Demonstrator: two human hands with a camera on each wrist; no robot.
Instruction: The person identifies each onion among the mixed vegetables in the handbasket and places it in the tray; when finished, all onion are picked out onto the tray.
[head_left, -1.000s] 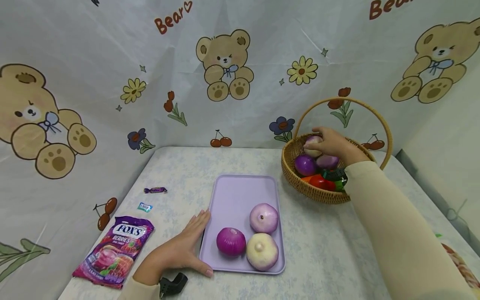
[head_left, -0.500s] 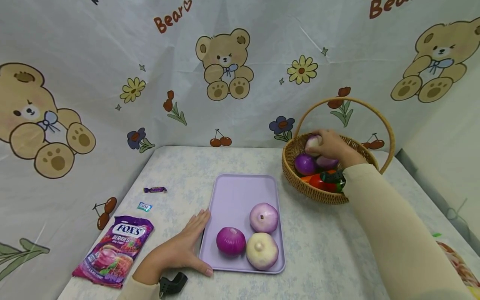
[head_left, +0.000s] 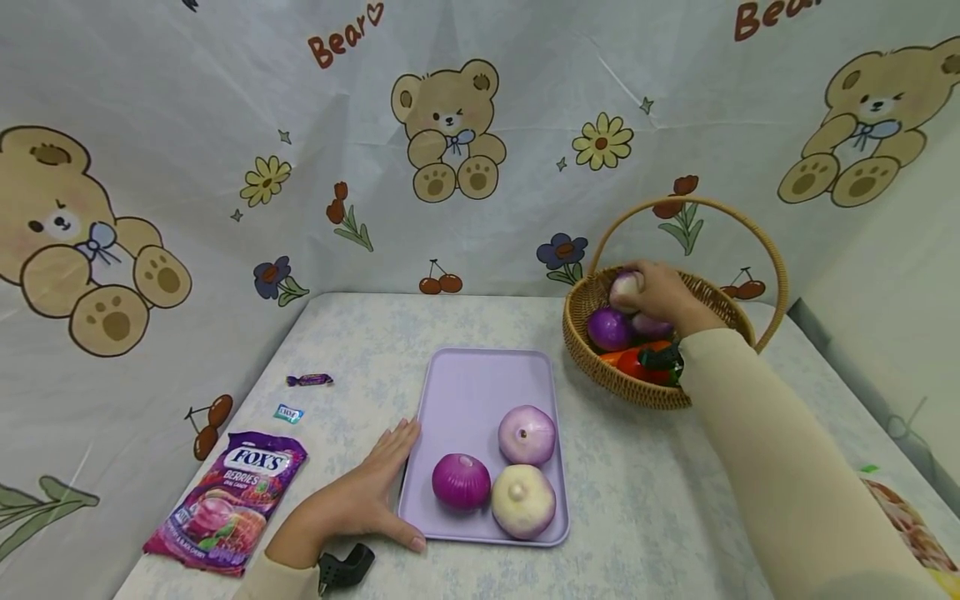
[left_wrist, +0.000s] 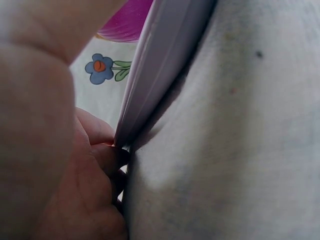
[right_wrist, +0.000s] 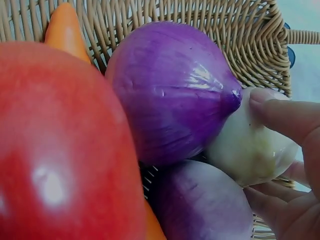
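My right hand [head_left: 663,296] is inside the wicker basket [head_left: 626,390], fingers and thumb around a pale white-and-purple onion [right_wrist: 252,142] at its back. Beside that onion sit a glossy purple onion [right_wrist: 170,95] and a lighter purple onion [right_wrist: 205,202]. My left hand [head_left: 360,500] lies with straight fingers against the left edge of the lilac tray [head_left: 480,383], thumb by the near corner. On the tray rest a magenta onion [head_left: 461,482], a light purple onion [head_left: 527,435] and a white onion [head_left: 523,502].
Red [right_wrist: 65,150] and orange [right_wrist: 67,32] produce fills the basket's near side, and its tall handle [head_left: 776,258] arches above. A FOX'S candy bag [head_left: 228,500] and two wrapped candies, one purple [head_left: 309,380] and one blue [head_left: 288,413], lie left of the tray. A printed package [head_left: 911,521] is at the right edge.
My right hand has come down over the pale onion in the basket and its fingers have closed around it. The left hand and the tray have stayed put.
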